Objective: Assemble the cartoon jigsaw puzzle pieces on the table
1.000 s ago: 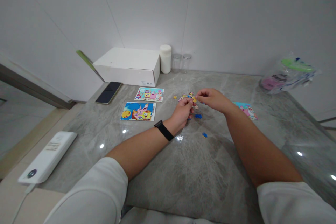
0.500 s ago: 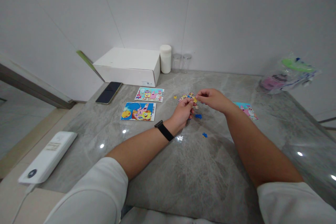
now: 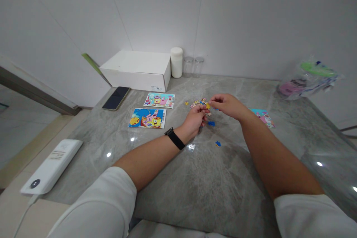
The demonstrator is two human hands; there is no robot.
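Small jigsaw pieces (image 3: 198, 102) lie in a loose heap on the grey table, partly hidden by my hands. My left hand (image 3: 196, 119), below a black wristband, is closed in a pinch at the heap's near edge; what it holds is too small to name. Close to its right, my right hand (image 3: 225, 105) pinches a yellow puzzle piece (image 3: 208, 106) between thumb and forefinger. A joined blue bit (image 3: 211, 123) lies just in front of my left fingers. Nearer to me are a blue piece (image 3: 218, 143) and a pale piece (image 3: 192, 146).
Two picture cards (image 3: 159, 100) (image 3: 147, 118) lie left, another card (image 3: 263, 117) right. Behind stand a white box (image 3: 136, 68), a white bottle (image 3: 176, 63) and two glass jars (image 3: 193, 67). A phone (image 3: 116, 98), power bank (image 3: 52, 165) and plastic bag (image 3: 309, 80) are near the edges.
The yellow piece shows more clearly at my right fingertips, and my left fingers have shifted slightly. The rest of the scene is nearly unchanged.
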